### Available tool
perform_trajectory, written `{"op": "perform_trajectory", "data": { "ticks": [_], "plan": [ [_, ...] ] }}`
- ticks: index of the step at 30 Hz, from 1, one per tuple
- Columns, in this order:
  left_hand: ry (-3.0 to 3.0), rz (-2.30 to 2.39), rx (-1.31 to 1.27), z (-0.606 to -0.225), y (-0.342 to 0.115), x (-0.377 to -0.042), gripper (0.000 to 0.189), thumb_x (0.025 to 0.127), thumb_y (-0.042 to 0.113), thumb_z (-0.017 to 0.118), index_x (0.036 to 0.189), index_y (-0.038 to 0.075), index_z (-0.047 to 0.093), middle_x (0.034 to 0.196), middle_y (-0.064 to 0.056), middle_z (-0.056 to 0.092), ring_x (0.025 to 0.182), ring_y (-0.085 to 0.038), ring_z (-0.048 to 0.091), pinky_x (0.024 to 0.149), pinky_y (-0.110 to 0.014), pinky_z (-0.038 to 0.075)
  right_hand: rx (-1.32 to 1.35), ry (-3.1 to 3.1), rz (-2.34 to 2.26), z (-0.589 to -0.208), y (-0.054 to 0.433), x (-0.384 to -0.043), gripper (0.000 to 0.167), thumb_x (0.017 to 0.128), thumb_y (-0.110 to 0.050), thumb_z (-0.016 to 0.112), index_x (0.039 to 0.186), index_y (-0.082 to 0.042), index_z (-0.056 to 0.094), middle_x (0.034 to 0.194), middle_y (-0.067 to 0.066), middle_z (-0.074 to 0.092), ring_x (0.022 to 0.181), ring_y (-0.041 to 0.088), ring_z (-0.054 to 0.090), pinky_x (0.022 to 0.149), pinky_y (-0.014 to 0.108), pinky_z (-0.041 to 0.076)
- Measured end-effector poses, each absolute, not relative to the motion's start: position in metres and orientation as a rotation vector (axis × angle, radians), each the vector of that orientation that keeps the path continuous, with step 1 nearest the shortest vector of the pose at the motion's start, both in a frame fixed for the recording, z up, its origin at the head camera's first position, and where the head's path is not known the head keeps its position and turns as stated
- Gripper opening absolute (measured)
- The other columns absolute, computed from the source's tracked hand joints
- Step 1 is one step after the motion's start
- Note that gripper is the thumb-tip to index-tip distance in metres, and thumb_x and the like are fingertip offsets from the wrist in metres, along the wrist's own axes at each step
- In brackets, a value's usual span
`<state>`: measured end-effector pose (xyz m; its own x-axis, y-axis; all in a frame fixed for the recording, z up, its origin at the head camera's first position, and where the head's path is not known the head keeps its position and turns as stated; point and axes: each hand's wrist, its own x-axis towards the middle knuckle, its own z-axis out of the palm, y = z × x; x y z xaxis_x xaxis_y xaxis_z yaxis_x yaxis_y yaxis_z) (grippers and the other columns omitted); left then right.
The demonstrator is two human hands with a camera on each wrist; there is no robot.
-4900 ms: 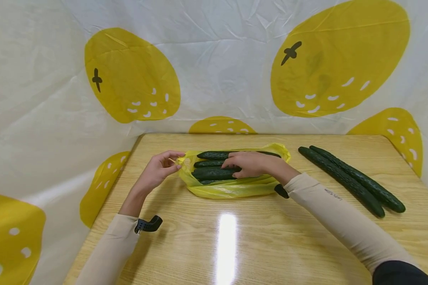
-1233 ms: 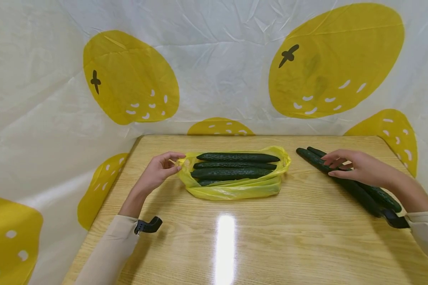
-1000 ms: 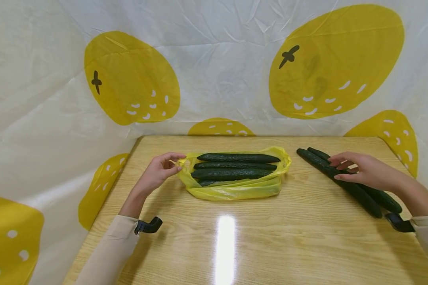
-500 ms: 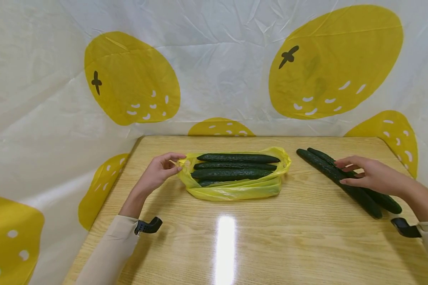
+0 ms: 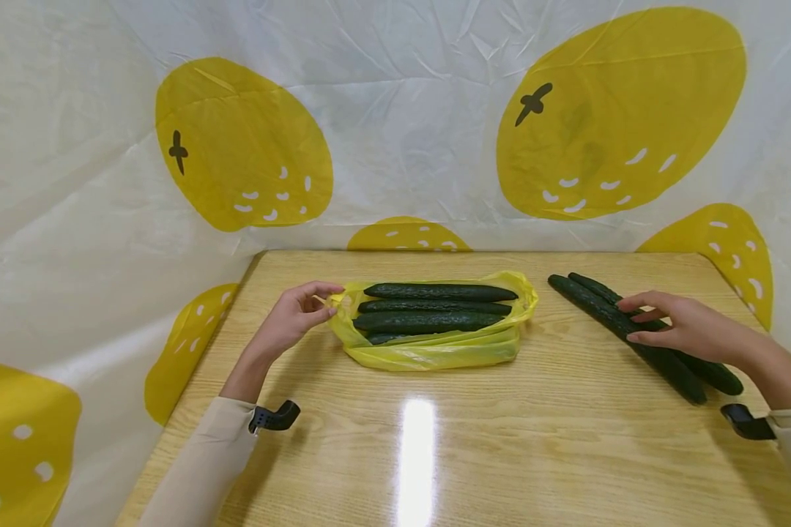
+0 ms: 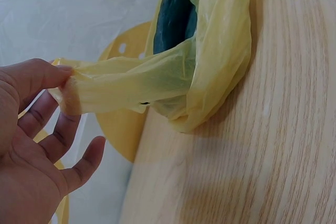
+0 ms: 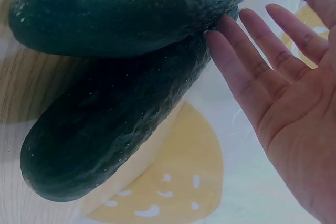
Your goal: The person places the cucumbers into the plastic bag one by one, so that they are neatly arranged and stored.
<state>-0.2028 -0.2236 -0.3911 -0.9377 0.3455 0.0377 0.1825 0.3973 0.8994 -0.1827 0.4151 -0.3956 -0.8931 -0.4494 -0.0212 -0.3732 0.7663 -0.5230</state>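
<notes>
A yellow plastic bag [image 5: 435, 357] lies on its side with its mouth spread, and several dark green cucumbers [image 5: 435, 321] lie lengthwise in it. My left hand [image 5: 293, 313] pinches the bag's handle at the left end between thumb and fingers; the left wrist view shows the handle [image 6: 113, 85] pulled taut. To the right, two long cucumbers [image 5: 666, 364] lie side by side, slanting towards me. Over their middle is my right hand [image 5: 692, 329], its fingertips right at the farther one. In the right wrist view its fingers [image 7: 236, 72] are extended and spread beside the cucumbers [image 7: 100, 14].
The wooden table [image 5: 501, 439] carries the bag and the loose cucumbers. A white sheet [image 5: 415, 146] printed with yellow lemon-like fruit hangs behind the table and along its left side. Each wrist wears a small black camera mount [image 5: 275, 416].
Nearly five seconds ago my right hand was on the cucumbers in the bag; it has since moved right, to the loose pair. Lately it has shifted slightly right. My left hand has stayed put.
</notes>
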Motion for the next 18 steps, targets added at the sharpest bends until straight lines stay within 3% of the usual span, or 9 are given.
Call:
{"op": "perform_trajectory", "data": {
  "ticks": [3,7,14,18],
  "plan": [
    [2.495,1.573,0.480,-0.3905,-0.2233,-0.2023,0.034,0.099,0.014,0.068,0.133,0.013,0.066,0.114,-0.010,0.060,0.092,-0.042,0.059,0.077,-0.031,0.055,-0.664,2.823,-0.758,-0.3963,0.4158,-0.1833,0.049,0.090,-0.013,0.078,0.135,-0.007,0.059,0.130,0.011,0.060,0.104,-0.012,0.057,0.073,0.022,0.055],
    [2.501,1.570,0.480,-0.3905,-0.2228,-0.2020,0.034,0.099,0.014,0.067,0.133,0.013,0.066,0.114,-0.009,0.060,0.091,-0.043,0.058,0.076,-0.030,0.054,-0.682,2.842,-0.696,-0.3964,0.4152,-0.1853,0.047,0.090,-0.014,0.078,0.133,-0.007,0.061,0.131,0.015,0.062,0.104,-0.007,0.059,0.075,0.024,0.055],
    [2.522,1.542,0.471,-0.3922,-0.2233,-0.2036,0.034,0.099,0.017,0.068,0.133,0.014,0.066,0.113,-0.009,0.060,0.089,-0.043,0.058,0.080,-0.044,0.055,-0.666,2.840,-0.610,-0.3967,0.4114,-0.1895,0.043,0.092,-0.013,0.076,0.132,-0.005,0.062,0.131,0.017,0.063,0.108,0.032,0.067,0.079,0.027,0.056],
    [2.519,1.545,0.470,-0.3930,-0.2238,-0.2044,0.034,0.100,0.016,0.067,0.134,0.013,0.066,0.114,-0.009,0.060,0.091,-0.047,0.057,0.081,-0.048,0.054,-0.678,2.821,-0.604,-0.3973,0.4112,-0.1914,0.044,0.091,-0.007,0.075,0.132,-0.002,0.061,0.131,0.019,0.062,0.109,0.038,0.066,0.079,0.028,0.057]
  ]
}}
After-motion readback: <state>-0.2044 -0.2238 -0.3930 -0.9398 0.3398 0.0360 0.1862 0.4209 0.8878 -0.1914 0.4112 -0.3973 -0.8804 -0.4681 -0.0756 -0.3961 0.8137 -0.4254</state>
